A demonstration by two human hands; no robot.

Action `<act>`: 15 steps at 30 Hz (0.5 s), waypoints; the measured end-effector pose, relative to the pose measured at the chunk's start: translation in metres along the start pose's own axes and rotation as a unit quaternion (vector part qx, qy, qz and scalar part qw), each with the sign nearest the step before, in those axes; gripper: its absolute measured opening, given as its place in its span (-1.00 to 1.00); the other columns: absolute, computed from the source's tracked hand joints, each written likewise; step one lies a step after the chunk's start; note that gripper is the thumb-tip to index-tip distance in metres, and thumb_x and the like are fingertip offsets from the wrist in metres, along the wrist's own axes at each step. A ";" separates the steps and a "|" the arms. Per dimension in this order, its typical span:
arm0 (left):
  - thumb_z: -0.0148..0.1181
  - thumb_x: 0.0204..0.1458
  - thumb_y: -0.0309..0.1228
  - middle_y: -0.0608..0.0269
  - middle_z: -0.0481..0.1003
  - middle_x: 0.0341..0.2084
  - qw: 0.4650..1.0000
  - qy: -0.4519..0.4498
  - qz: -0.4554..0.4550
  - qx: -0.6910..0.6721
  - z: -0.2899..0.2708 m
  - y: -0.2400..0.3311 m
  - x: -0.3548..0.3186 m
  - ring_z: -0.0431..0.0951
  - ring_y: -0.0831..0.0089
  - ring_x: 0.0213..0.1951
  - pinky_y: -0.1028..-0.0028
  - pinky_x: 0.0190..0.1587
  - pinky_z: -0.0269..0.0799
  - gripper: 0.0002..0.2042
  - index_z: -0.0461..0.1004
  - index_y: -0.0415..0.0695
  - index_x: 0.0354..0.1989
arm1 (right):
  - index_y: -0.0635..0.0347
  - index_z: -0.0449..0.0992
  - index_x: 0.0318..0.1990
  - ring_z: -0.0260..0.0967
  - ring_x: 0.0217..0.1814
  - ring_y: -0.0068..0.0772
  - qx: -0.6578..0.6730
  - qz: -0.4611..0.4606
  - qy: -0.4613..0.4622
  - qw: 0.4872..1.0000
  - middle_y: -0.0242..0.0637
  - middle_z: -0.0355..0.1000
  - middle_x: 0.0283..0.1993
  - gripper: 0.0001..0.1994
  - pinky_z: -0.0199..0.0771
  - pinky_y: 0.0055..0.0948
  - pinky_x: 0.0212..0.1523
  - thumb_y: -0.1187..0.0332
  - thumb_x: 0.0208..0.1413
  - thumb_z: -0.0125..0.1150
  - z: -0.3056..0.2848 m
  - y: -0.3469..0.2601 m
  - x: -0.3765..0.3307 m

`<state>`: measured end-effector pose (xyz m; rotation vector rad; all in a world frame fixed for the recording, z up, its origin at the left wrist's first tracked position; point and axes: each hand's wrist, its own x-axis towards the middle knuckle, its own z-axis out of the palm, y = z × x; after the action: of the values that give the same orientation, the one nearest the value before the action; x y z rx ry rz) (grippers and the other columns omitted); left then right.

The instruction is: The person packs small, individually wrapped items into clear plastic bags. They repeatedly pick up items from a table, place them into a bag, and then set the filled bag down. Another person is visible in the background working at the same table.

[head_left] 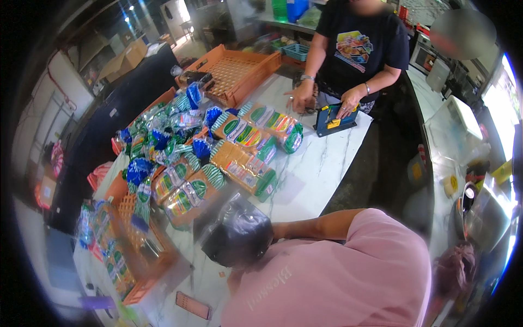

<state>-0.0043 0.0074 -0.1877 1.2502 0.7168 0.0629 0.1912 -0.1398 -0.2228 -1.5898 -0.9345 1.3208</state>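
Neither of my hands shows in the head view. A person in a pink shirt [348,272] leans over the near side of the table, arm reaching left. Beside that arm is a shiny black shape [234,229]; I cannot tell whether it is a plastic bag or a head covering. Several bagged sliced loaves [242,163] lie in the middle of the white marbled table [310,180]. Across the table, a person in a black T-shirt [359,43] has one hand on a blue bag-sealing device [332,122] with yellow parts; their other hand rests near the tabletop.
An orange crate [245,68] stands at the table's far side. Another orange crate [144,291] with bagged loaves sits at near left. A phone-like flat object [193,305] lies on the near table. At right runs a counter with a clear plastic box [449,131].
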 end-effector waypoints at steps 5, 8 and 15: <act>-0.06 0.12 -0.33 0.10 0.45 -0.15 1.000 0.016 0.001 -0.009 -0.001 -0.005 0.012 0.45 0.28 -0.07 0.38 -0.03 0.34 -0.66 0.31 -0.24 0.03 | 0.27 0.54 -0.23 0.38 -0.27 -0.47 -0.076 0.046 -0.001 0.996 -0.28 0.51 -0.31 -0.74 0.39 -0.39 -0.24 0.42 -0.15 0.22 -0.002 -0.009 -0.002; -0.06 0.12 -0.33 0.10 0.45 -0.15 1.000 0.024 0.007 -0.015 -0.004 -0.010 0.015 0.45 0.28 -0.06 0.37 -0.02 0.34 -0.66 0.30 -0.24 0.03 | 0.28 0.55 -0.26 0.38 -0.30 -0.51 -0.104 0.074 0.000 0.992 -0.28 0.51 -0.35 -0.76 0.39 -0.41 -0.26 0.44 -0.16 0.22 -0.002 -0.009 0.001; -0.06 0.12 -0.33 0.08 0.44 -0.14 0.998 0.032 0.019 -0.055 -0.016 -0.010 0.028 0.44 0.27 -0.05 0.36 -0.01 0.32 -0.65 0.30 -0.25 0.03 | 0.22 0.57 -0.33 0.35 -0.34 -0.49 -0.131 0.066 0.000 0.989 -0.30 0.48 -0.36 -0.77 0.38 -0.39 -0.32 0.44 -0.24 0.22 0.003 0.045 0.047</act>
<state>0.0057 0.0294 -0.2118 1.1606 0.7346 0.1728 0.1967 -0.1128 -0.2817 -1.8794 -1.0514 1.3299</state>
